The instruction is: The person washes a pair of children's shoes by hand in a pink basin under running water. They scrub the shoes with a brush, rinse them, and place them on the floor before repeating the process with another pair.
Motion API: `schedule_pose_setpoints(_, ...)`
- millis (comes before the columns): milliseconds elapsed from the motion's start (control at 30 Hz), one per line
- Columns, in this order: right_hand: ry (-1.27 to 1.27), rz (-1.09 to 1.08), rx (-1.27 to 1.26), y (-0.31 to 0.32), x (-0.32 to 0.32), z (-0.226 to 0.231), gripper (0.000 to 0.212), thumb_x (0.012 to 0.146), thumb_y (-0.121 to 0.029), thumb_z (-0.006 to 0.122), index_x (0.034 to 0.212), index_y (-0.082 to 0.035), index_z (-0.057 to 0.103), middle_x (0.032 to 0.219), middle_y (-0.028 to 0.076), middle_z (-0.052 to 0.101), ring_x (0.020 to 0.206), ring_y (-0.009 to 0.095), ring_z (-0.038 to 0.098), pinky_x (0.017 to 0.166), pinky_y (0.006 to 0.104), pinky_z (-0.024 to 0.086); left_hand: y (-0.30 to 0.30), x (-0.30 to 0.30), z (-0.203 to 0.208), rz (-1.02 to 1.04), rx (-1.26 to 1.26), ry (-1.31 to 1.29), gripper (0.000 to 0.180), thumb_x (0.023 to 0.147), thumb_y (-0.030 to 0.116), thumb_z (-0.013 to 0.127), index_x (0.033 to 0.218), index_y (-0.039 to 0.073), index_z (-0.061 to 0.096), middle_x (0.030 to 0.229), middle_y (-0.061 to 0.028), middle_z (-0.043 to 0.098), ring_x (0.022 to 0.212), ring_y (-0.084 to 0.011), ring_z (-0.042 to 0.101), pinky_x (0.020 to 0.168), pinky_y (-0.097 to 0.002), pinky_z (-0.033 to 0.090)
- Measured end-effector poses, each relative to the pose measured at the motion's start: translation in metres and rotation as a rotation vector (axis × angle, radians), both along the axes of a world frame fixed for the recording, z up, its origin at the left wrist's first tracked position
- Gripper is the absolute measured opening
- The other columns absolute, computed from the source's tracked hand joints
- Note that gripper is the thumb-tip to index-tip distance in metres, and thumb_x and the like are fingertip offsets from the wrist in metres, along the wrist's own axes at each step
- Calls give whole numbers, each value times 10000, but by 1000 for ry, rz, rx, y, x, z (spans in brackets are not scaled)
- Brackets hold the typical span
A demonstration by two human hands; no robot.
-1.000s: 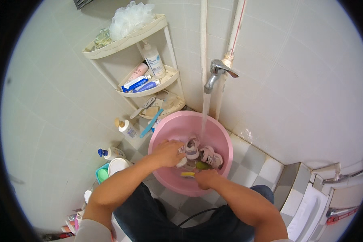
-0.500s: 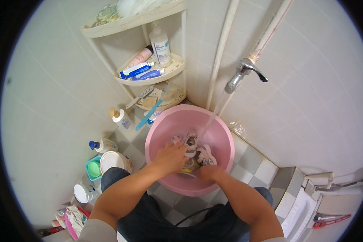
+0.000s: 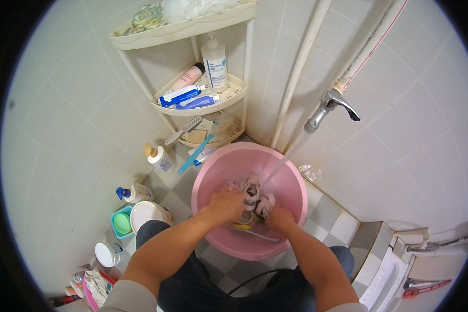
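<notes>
Both hands work inside the pink basin (image 3: 213,179) on the tiled floor: the left hand (image 3: 226,205) has its fingers closed around a small shoe (image 3: 251,191), the right hand (image 3: 280,217) grips another shoe (image 3: 265,204). Water from the tap (image 3: 327,106) falls onto them. A brush (image 3: 247,230) lies just beside the hands. The corner shelf (image 3: 229,96) with bottles stands behind the basin.

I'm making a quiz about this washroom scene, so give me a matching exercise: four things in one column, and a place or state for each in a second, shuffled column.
Things:
1. round pink plastic basin
2. small pale shoes
3. metal wall tap
4. tall white pump bottle

Places or states:
A. standing on the corner shelf
B. running water
C. on the checked tile floor
D. inside the basin, under both hands

Pairs: 1-C, 2-D, 3-B, 4-A
</notes>
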State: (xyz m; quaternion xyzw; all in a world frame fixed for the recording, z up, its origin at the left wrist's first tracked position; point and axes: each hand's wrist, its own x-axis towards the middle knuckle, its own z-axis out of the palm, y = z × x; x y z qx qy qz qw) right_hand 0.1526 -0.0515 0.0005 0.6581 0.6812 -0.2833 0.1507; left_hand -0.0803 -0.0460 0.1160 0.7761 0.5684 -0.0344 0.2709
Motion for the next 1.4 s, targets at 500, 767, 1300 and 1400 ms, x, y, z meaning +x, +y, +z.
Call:
schedule_pose_setpoints(500,804,-810,-306,-11,-9,105,613,885,-129,566,1415,-5,283,1143,213,603,785,252,670,618,362,567,38,40,-12,194,35,-435,243,938,228,544,1062,59,665,991,-203,688,927,-404,645,816,-483,496)
schedule_pose_setpoints(767,817,-822,-295,-37,-28,120,720,870,-72,580,1467,-32,179,1285,236,502,890,260,637,611,359,550,45,27,-19,219,-562,-549,232,878,146,591,1059,64,711,858,-113,710,722,-214,685,650,-370,525)
schedule_pose_setpoints(1300,545,-401,-44,-35,-31,108,765,846,-220,686,1430,26,259,1276,316,551,1199,438,548,1019,452,424,29,31,12,158,-58,-380,184,926,231,602,1020,87,666,1005,-120,703,955,-351,642,816,-442,499)
schedule_pose_setpoints(1400,594,-381,-132,-39,-33,108,764,833,-326,724,1398,24,346,1224,298,597,1161,403,585,976,436,454,27,28,15,21,54,-356,140,910,195,602,1000,112,670,997,-88,691,976,-321,628,812,-438,491)
